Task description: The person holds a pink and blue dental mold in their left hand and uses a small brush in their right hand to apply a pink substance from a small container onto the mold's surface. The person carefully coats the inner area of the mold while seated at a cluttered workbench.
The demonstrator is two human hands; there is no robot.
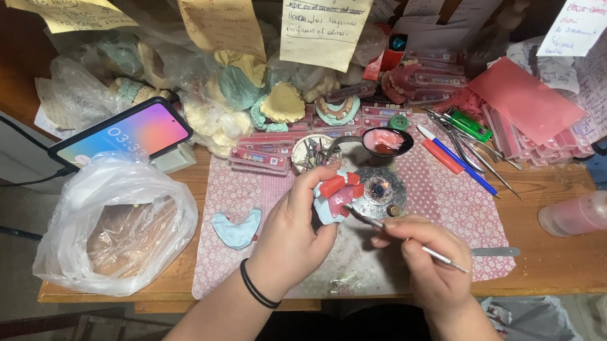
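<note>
Left hand [294, 236] fingers clasping dental cast [333, 198] (pink wax), right hand [426, 254] pinching metal tool [405, 240]

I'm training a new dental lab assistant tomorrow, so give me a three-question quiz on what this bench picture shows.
1. True or false: the left hand holds the pale blue plaster dental cast with red wax blocks.
2. Which end of the thin metal hand instrument in the right hand meets the wax? A) the tip pointing up-left B) the tip pointing down-right C) neither.
3. Fill in: the loose pale blue crescent-shaped plaster piece lies on the pink patterned mat, to the ____ of the left hand.

Key: 1 true; 2 A; 3 left.
</note>
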